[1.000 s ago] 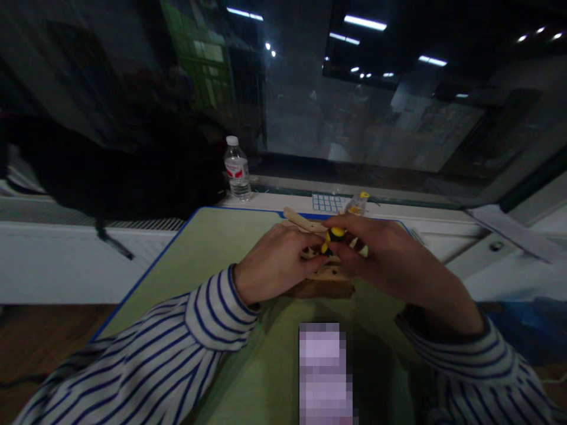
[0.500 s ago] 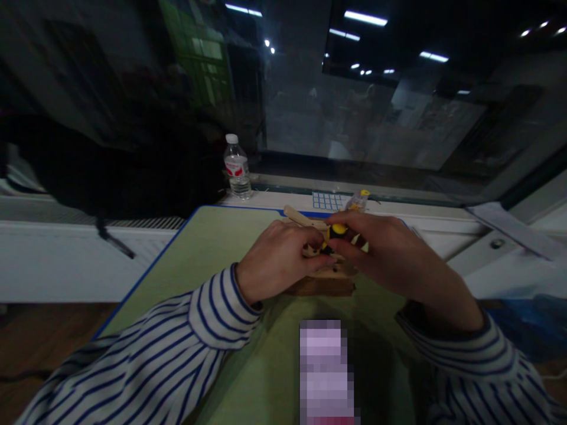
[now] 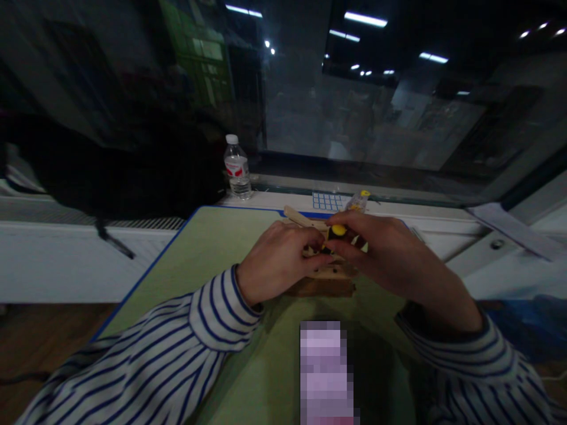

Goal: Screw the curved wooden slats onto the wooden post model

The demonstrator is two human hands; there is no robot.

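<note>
My right hand [image 3: 385,248] pinches the black and yellow handle of a stubby screwdriver [image 3: 339,230], its yellow end facing up. Right beside it, the fingers of my left hand [image 3: 283,257] are closed low down by the tool; what they grip is hidden behind them. Under both hands lies a light wooden piece with dark holes [image 3: 332,271]. A darker wooden block [image 3: 323,287] shows along its near side, and a pale wooden strip [image 3: 296,215] sticks out at the far left. The screwdriver's tip is out of sight.
The green table [image 3: 177,260] has a blue edge. Near me lies a phone [image 3: 325,372] with a blurred screen. On the windowsill stand a water bottle [image 3: 237,168], a blue-gridded sheet [image 3: 328,201] and a clear bag with a yellow top [image 3: 358,200]. A dark bag or cloth [image 3: 146,159] is at left.
The screwdriver handle has turned or tilted slightly in my right fingers, showing more of its yellow end. Both hands stay in nearly the same place.
</note>
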